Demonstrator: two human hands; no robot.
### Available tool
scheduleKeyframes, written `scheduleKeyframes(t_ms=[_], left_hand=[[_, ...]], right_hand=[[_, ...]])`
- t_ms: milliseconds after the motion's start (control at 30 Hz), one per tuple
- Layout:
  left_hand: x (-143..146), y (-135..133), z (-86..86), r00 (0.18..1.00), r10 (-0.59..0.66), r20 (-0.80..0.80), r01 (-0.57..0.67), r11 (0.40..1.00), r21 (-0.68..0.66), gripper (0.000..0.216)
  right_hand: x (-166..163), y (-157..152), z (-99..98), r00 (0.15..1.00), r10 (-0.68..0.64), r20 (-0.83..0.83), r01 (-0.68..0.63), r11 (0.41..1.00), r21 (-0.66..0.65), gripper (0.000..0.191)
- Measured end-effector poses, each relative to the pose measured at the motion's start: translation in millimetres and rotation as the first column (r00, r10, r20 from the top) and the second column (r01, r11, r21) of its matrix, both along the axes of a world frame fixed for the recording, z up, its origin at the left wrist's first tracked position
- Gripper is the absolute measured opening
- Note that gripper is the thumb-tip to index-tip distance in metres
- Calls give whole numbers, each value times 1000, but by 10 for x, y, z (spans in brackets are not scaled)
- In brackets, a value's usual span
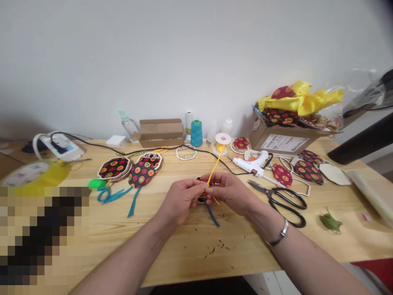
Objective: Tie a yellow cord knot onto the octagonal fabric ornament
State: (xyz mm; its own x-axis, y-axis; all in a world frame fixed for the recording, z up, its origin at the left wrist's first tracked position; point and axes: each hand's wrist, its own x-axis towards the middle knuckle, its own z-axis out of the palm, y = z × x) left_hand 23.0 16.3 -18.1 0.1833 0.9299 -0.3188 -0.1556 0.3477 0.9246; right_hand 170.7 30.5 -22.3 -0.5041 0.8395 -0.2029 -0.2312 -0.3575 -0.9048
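My left hand [181, 200] and my right hand [230, 191] meet over the front middle of the table, fingers closed, thumb tips almost touching. Between them runs a yellow cord [214, 171], pinched at the thumbs, its loose end showing below. The cord leads up to a white spool [223, 138]. Behind the fingers is a small dark piece with floral fabric [201, 198], mostly hidden by my hands. From under it a teal ribbon [213, 216] hangs toward me onto the wood.
Black-handled scissors [287, 200] lie open right of my right hand, below a white glue gun [253, 163]. Floral fabric pieces [144, 171] with teal ribbons lie left. A teal thread cone [196, 133] and cardboard box [279, 137] stand behind. A black cable [147, 146] crosses the table.
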Motion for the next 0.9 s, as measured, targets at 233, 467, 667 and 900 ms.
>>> scheduleKeyframes(t_ms=[233,467,667,900], left_hand=[[-13,16,-33,999,-16,-29,16,1000,5,17],[-1,-10,13,998,-16,-63,18,1000,25,17],[0,-17,10,997,-30,-75,32,999,21,18],[2,-16,22,992,-43,-119,43,999,-5,18]], right_hand=[[37,34,105,995,-25,96,25,1000,1,23],[38,4,113,970,-3,245,-44,981,189,17],[49,19,171,944,-16,331,-61,974,220,12],[91,49,158,947,-13,322,-58,976,210,11]])
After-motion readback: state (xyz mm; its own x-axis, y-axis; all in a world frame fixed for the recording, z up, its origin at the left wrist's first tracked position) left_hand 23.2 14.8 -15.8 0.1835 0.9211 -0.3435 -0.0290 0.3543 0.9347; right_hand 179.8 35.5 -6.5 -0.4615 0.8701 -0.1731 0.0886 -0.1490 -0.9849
